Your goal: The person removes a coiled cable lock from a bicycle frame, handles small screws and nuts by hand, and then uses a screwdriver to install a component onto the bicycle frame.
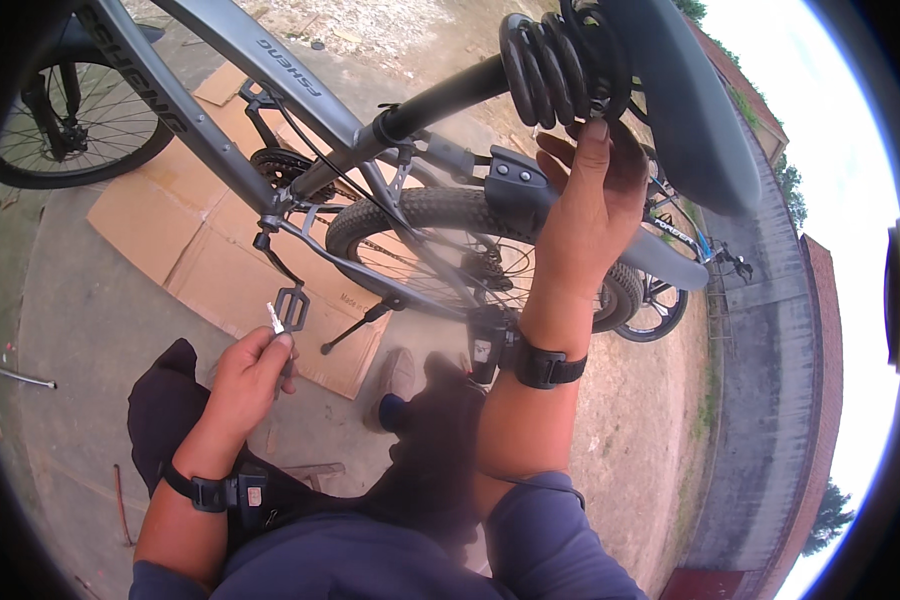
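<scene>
Between the thumb and fingers of my left hand is a small silver key, its blade pointing up. My right hand is raised under the dark saddle of a grey bicycle. Its thumb and fingers close on the lower end of a black coiled cable lock, which hangs by the seat post. My palm and fingers partly hide that end of the lock. Below my right hand are the rear fender and rear wheel.
Flattened cardboard lies under the bicycle, with a pedal and kickstand above it. A second bicycle stands behind the rear wheel. A metal rod and a thin reddish rod lie at left. A grey wall runs along the right.
</scene>
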Motion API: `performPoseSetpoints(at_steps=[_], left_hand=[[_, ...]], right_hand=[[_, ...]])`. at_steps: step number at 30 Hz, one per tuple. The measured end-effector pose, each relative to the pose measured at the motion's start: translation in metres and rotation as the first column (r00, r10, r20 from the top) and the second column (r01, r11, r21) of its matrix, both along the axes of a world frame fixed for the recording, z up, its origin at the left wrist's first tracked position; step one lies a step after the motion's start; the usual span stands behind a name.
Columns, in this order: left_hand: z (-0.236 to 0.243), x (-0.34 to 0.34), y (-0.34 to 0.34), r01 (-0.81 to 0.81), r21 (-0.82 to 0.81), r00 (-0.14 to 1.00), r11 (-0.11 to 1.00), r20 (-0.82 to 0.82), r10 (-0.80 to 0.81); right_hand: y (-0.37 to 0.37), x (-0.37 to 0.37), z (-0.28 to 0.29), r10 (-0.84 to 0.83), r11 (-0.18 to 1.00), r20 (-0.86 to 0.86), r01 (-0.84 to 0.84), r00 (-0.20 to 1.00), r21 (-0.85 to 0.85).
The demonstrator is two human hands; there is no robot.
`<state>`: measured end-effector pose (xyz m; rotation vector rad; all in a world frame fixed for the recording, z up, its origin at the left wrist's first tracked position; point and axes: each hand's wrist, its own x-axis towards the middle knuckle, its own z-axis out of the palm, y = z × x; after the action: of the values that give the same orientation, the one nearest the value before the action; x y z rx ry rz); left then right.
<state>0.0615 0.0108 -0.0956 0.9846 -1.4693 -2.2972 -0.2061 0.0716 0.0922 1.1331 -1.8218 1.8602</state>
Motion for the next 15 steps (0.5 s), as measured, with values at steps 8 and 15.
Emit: performPoseSetpoints(at_steps=[8,15], left_hand=[[-0.002,0.0,0.004,0.007,-0.008,1.0,1.0,0.016,-0.007],[-0.003,-0.002,0.006,-0.042,0.0,0.999,0.999,-0.002,0.042]], right_hand=[[-0.01,-0.002,-0.003,0.716,0.698,0.511,-0.5,0.475,-0.513],[-0.031,-0.012,-0.003,0.847,0.524,0.346,-0.522,0.404,-0.673]])
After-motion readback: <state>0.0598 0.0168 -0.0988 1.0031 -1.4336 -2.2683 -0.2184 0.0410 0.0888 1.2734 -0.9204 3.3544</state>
